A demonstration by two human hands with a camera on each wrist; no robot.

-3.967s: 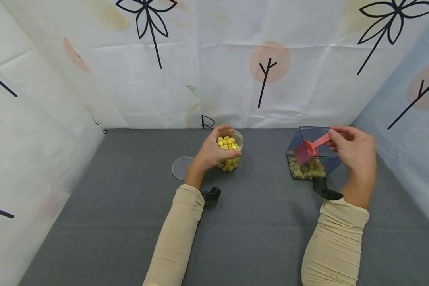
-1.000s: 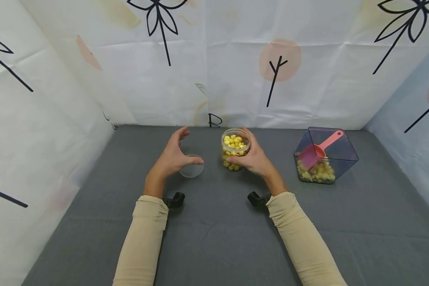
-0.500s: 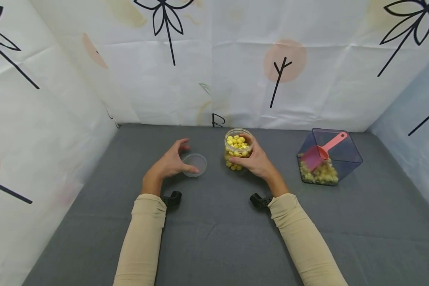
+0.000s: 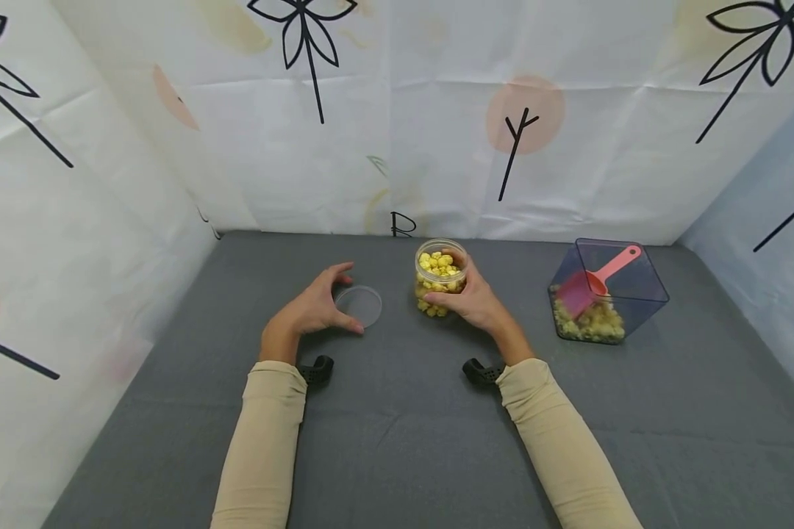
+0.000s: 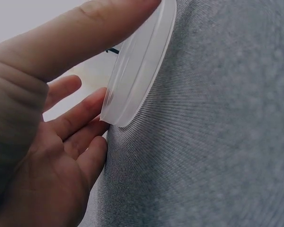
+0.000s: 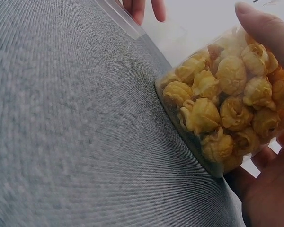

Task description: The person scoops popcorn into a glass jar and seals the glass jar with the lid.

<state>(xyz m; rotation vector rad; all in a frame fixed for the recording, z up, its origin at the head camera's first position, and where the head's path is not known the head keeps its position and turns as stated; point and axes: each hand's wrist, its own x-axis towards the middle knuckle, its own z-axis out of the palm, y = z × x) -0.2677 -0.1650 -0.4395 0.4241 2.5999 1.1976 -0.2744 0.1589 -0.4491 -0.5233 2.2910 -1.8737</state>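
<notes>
A clear round jar [image 4: 437, 297] of yellow popcorn stands upright and uncapped at the table's middle back. My right hand [image 4: 473, 297] grips its right side, thumb in front and fingers behind. To the left, a flat translucent lid [image 4: 364, 307] lies on the cloth. My left hand [image 4: 311, 305] is spread around its left side, thumb at the near edge and fingers by the far edge. In the left wrist view, a fingertip reaches the rim of the lid [image 5: 142, 71]; how firmly it touches I cannot tell. Popcorn [image 6: 227, 94] fills the jar in the right wrist view.
A bluish see-through bin [image 4: 642, 286] with popcorn at its bottom stands at the right. Inside it leans a pink scoop [image 4: 612, 268], handle up. Grey cloth [image 4: 397, 441] covers the table; patterned white sheets [image 4: 430, 162] hang behind and at the sides.
The scoop was left in the bin, and my right hand came over to the jar. My left hand let go of the jar and moved left, lowering around the lid.
</notes>
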